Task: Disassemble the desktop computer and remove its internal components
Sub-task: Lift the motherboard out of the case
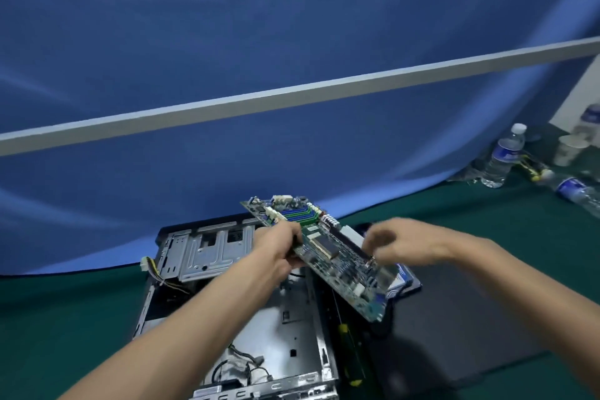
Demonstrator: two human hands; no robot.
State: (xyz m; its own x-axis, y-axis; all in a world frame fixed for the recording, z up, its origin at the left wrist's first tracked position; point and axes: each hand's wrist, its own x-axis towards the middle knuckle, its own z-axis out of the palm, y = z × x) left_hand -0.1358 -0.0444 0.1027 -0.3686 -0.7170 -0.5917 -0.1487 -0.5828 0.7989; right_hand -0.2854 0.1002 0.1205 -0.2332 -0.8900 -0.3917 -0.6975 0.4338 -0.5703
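Note:
A green motherboard (328, 253) with blue and green memory slots is held tilted in the air above the open metal computer case (285, 328). My left hand (281, 245) grips the board's left edge. My right hand (386, 245) is blurred at the board's right edge, fingers curled down onto it; whether it grips the board is unclear. The case lies flat on the green table, its floor bare metal, with a drive cage (207, 253) at its far end and loose cables (152, 269) at its left.
A black side panel (454, 334) lies right of the case with a yellow-handled screwdriver (349, 354) along its left edge. Water bottles (503, 156) and a paper cup (566, 149) stand at the far right. A blue cloth backdrop (259, 107) hangs behind the table.

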